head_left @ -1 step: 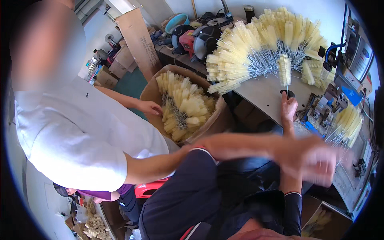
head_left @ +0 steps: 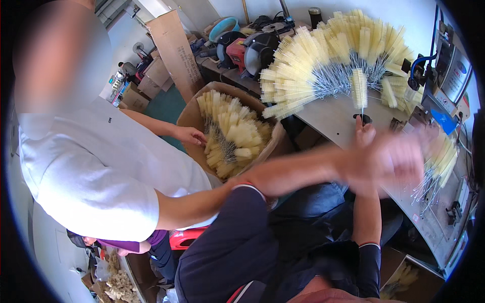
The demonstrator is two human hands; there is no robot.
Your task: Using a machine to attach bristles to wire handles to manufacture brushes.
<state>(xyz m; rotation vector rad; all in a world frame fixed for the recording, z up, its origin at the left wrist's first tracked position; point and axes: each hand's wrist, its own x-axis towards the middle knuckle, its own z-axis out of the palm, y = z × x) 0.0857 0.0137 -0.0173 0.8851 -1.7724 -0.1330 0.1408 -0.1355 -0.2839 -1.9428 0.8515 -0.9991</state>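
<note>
Just beyond the fingers of the right hand [head_left: 366, 133], closed on its wire stem, I judge one brush [head_left: 359, 88] in process, a fan of brushes [head_left: 297, 66] farther off, and cannot tell how many remain or the finger state of the blurred left hand [head_left: 391, 161].

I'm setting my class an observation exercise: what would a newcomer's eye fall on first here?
Probably the big fan of pale yellow brushes, wire stems inward, on the table at upper right. Next, the large open box left of the table, holding many more brushes. Then the person's blurred left hand, right of centre.
</note>
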